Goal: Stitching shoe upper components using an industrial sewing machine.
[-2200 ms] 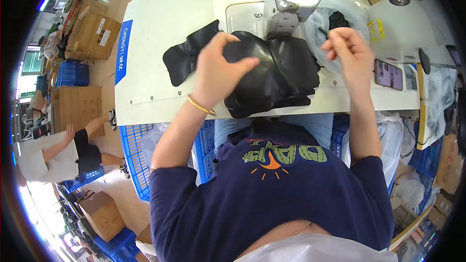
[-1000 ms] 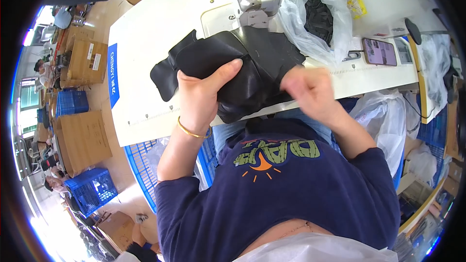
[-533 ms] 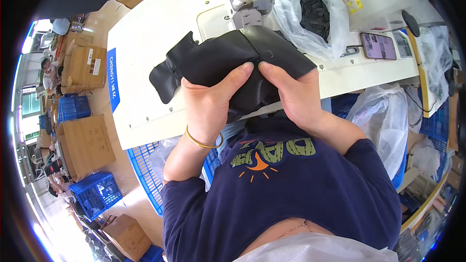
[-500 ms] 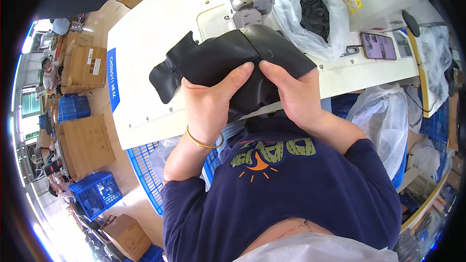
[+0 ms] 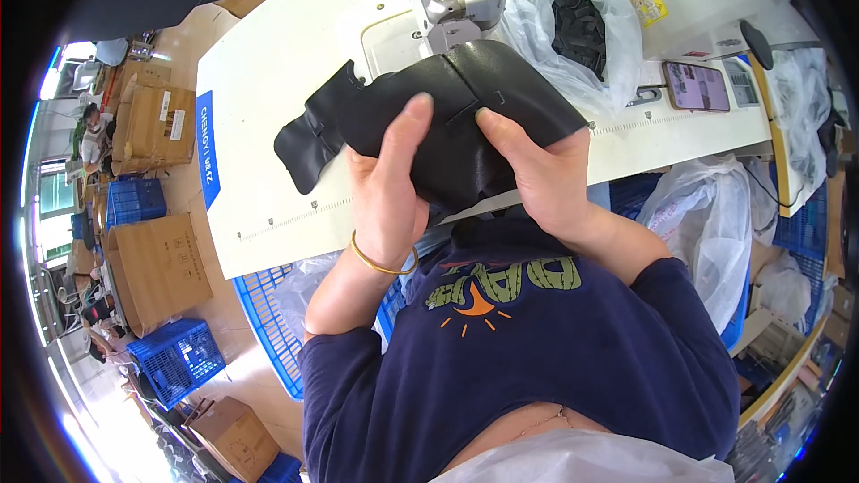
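Note:
A black leather-like piece (image 5: 394,107) with a seam across it and a small slit near its middle is held up over the front edge of the white table. My left hand (image 5: 394,183) grips its near side, thumb lying on top and fingers hidden beneath. On the right, my right hand (image 5: 546,165) pinches the piece with its thumb beside the slit, its fingers also underneath. A narrower flap of the piece extends to the left above the tabletop. Just behind it stands the sewing machine (image 5: 465,0), its lower part partly covered by the piece.
The white table (image 5: 259,152) has a ruler strip along its front edge. A clear plastic bag (image 5: 622,45) of black pieces and a phone (image 5: 696,87) lie at the right. Blue crates (image 5: 268,322) sit below the table; cartons (image 5: 157,130) stand at the left, with people beyond.
My left thumb has slid left, away from the slit and the right thumb, uncovering the slit. The left hand has turned slightly; the right hand stays nearly in place.

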A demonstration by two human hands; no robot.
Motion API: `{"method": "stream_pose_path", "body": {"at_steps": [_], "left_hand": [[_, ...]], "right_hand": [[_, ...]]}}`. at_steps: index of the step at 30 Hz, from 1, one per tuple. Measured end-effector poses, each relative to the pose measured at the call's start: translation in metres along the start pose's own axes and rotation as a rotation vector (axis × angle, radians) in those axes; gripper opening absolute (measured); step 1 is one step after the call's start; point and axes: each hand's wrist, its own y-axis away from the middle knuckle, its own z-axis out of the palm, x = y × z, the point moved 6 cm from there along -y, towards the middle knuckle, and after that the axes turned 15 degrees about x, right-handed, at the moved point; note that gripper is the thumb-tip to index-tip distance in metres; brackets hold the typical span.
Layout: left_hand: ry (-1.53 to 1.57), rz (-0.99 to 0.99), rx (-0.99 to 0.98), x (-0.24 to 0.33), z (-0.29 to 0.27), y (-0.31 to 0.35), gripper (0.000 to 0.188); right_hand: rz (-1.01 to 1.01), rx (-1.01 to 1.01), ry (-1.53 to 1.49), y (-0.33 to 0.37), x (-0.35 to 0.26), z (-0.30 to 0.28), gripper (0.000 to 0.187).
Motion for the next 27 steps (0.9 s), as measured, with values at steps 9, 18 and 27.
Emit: {"method": "stream_pose_path", "body": {"at_steps": [9, 18, 27], "left_hand": [[-0.235, 0.171, -0.151, 0.006, 0.009, 0.0, 0.02], [-0.3, 0.12, -0.215, 0.028, 0.018, -0.023, 0.02], [-0.335, 0.018, -0.284, 0.039, 0.038, -0.06, 0.02]], "right_hand": [[-0.125, -0.014, 0.028, -0.001, -0.005, 0.004, 0.021], [0.01, 0.134, 0.012, -0.024, -0.019, -0.014, 0.014], [-0.13, 0.134, -0.072, -0.049, -0.032, 0.007, 0.012]]}}
